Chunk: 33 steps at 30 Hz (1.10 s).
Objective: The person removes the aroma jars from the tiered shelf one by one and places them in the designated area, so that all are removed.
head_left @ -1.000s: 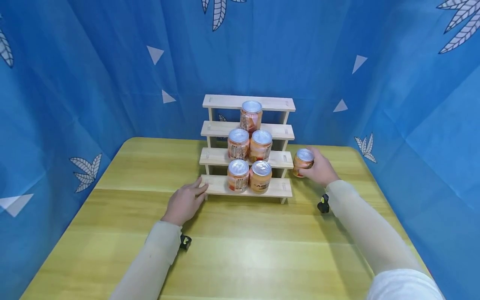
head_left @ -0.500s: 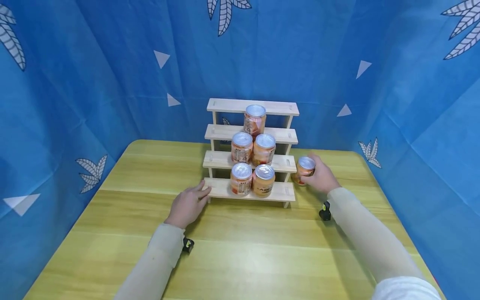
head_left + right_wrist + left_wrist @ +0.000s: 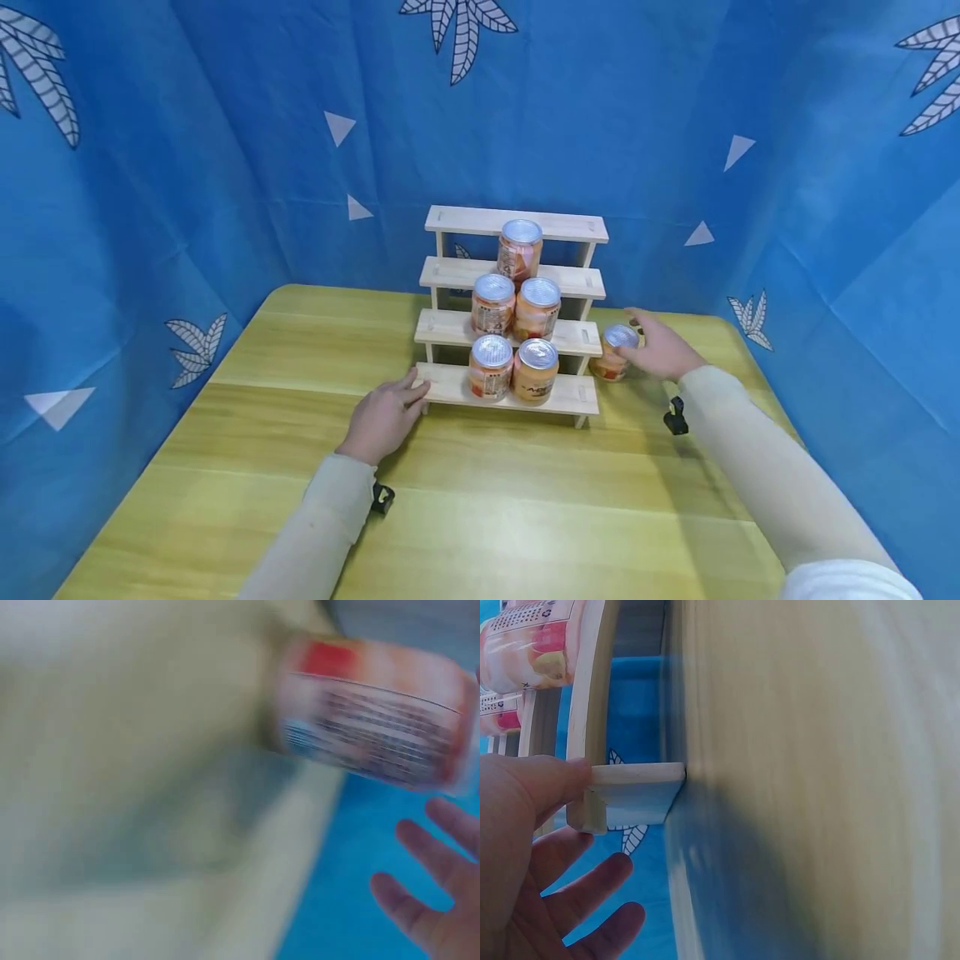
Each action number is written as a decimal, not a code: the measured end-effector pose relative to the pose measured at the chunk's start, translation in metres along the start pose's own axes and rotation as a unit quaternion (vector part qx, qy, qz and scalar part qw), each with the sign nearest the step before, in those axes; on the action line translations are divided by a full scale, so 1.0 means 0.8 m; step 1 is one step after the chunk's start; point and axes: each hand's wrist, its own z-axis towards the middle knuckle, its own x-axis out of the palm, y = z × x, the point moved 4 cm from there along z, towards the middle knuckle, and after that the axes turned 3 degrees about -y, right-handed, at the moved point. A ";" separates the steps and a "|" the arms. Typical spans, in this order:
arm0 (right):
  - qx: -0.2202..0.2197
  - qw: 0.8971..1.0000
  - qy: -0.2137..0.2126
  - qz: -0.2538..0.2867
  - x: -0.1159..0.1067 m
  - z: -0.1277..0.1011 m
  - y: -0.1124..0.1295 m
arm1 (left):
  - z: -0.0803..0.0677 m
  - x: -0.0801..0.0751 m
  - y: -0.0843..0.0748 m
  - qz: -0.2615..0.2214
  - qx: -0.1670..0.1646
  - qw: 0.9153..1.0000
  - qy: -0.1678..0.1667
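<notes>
A stepped wooden display rack [image 3: 446, 383] stands on the table and bears several orange-labelled cans with silver lids. The lowest tier has two cans, one of them a can [image 3: 536, 375] at the right. My left hand [image 3: 382, 417] pinches the left end of this tier; in the left wrist view the thumb lies on top and the index finger beneath, the other fingers spread. Beside the rack, at its right, a lone can [image 3: 611, 367] stands upright on the table. My right hand [image 3: 660, 346] is just right of it, fingers extended and apart from the can [image 3: 375, 712] in the blurred right wrist view.
The yellow wood-grain table [image 3: 487, 517] runs back to a blue curtain [image 3: 630, 108] that surrounds it on three sides. Two cans stand on the second tier, one being a can [image 3: 493, 305] at the left. Another can [image 3: 520, 250] stands on the third tier.
My right hand has let go of the lone can beside the rack and opened its fingers. The left hand stays on the rack's end. The head view has shifted slightly.
</notes>
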 end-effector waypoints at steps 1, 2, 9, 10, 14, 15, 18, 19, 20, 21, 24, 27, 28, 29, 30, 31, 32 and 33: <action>-0.001 1.000 0.002 -0.008 -0.011 0.001 0.005 | 0.001 0.001 0.000 -0.001 0.001 1.000 -0.001; -0.004 1.000 0.000 -0.014 -0.023 0.002 0.012 | 0.001 0.002 -0.001 -0.002 0.002 1.000 -0.003; -0.025 0.998 -0.044 -0.023 -0.077 0.013 0.056 | -0.002 0.008 0.000 -0.007 0.003 1.000 -0.016; -0.027 0.998 -0.055 -0.026 -0.080 0.014 0.062 | -0.003 0.009 0.000 -0.007 0.004 1.000 -0.019; -0.045 0.990 -0.124 -0.044 -0.086 0.018 0.088 | -0.005 0.009 -0.001 -0.009 0.004 1.000 -0.025; -0.052 0.987 -0.144 -0.048 -0.087 0.020 0.095 | -0.005 0.009 -0.001 -0.011 0.005 1.000 -0.027; -0.083 0.978 -0.184 -0.053 -0.088 0.029 0.120 | -0.004 0.008 0.001 -0.012 0.002 0.999 -0.031; -0.094 0.976 -0.190 -0.052 -0.087 0.033 0.129 | -0.003 0.008 0.001 -0.011 0.002 0.999 -0.033; -0.104 0.974 -0.192 -0.053 -0.086 0.037 0.138 | -0.003 0.008 0.002 -0.011 0.000 0.999 -0.033; -0.112 0.974 -0.191 -0.052 -0.085 0.041 0.146 | -0.003 0.008 0.002 -0.010 -0.002 0.999 -0.032; -0.131 0.974 -0.176 -0.046 -0.080 0.053 0.169 | -0.003 0.008 0.004 -0.013 -0.009 1.000 -0.026; -0.141 0.978 -0.148 -0.038 -0.073 0.062 0.188 | -0.005 0.009 0.003 -0.019 -0.010 0.999 -0.026; -0.145 0.979 -0.135 -0.038 -0.069 0.066 0.196 | -0.005 0.008 0.004 -0.019 -0.012 0.999 -0.029; -0.148 0.981 -0.121 -0.038 -0.066 0.069 0.202 | -0.006 0.008 0.004 -0.020 -0.012 0.999 -0.033; -0.149 0.982 -0.105 -0.040 -0.063 0.072 0.209 | -0.007 0.008 0.004 -0.020 -0.013 0.999 -0.037; -0.149 0.984 -0.092 -0.043 -0.060 0.075 0.214 | -0.007 0.008 0.003 -0.020 -0.012 0.999 -0.040; -0.148 0.985 -0.080 -0.045 -0.057 0.077 0.219 | -0.007 0.009 0.002 -0.021 -0.009 0.999 -0.042; -0.146 0.986 -0.070 -0.048 -0.055 0.079 0.223 | -0.006 0.010 0.001 -0.022 -0.008 0.999 -0.041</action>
